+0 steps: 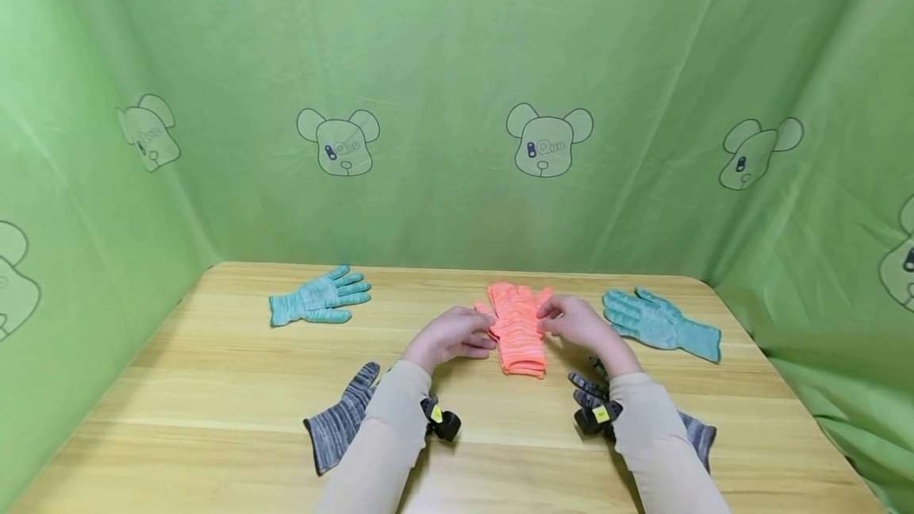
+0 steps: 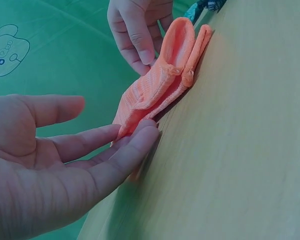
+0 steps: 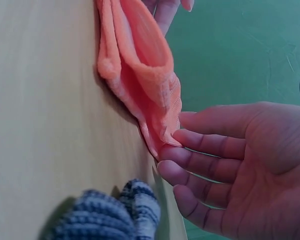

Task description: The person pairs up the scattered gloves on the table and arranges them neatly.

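Two orange gloves [image 1: 520,325] lie stacked one on the other on the table, cuffs toward me. At their left edge is my left hand [image 1: 457,334]; its extended fingertips touch the fabric while the thumb [image 2: 65,109] stands apart. My right hand [image 1: 577,324] pinches the right edge with thumb and fingertips, as the right wrist view shows at the upper glove's side [image 3: 165,107]. Both cuffs gape slightly in the wrist views. Beneath my forearms lie two grey-black striped gloves, one at left [image 1: 339,425] and one at right [image 1: 700,436], each partly hidden.
A teal glove [image 1: 321,297] lies at the back left of the wooden table [image 1: 236,387], another teal glove [image 1: 660,321] at the back right. Green curtains [image 1: 443,212] with bear prints rise behind and on both sides. Each wrist wears a small black camera.
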Available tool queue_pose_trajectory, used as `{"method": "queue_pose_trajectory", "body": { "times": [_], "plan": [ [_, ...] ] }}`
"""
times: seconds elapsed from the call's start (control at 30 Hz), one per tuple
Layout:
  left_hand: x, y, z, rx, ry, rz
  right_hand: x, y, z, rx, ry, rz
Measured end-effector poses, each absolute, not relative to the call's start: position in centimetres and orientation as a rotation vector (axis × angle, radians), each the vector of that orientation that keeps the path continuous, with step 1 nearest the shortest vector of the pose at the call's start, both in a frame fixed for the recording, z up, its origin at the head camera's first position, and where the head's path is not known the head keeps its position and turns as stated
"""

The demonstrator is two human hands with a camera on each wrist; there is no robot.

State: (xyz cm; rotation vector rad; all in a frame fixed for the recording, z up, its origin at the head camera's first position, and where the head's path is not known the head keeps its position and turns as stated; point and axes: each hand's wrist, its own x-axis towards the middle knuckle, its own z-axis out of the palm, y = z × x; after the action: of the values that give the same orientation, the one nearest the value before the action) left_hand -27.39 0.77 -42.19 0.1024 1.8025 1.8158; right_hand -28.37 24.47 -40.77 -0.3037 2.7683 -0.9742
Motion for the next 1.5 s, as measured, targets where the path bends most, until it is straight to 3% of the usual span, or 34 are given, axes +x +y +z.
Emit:
{"method": "queue_pose_trajectory", "body": {
  "times": [1.5],
  "plan": [
    [-27.42,0.72,-42.44,0.137,1.785,1.736,-28.12,24.73,-40.26,-0.447,2.544,-1.010]
  ]
}}
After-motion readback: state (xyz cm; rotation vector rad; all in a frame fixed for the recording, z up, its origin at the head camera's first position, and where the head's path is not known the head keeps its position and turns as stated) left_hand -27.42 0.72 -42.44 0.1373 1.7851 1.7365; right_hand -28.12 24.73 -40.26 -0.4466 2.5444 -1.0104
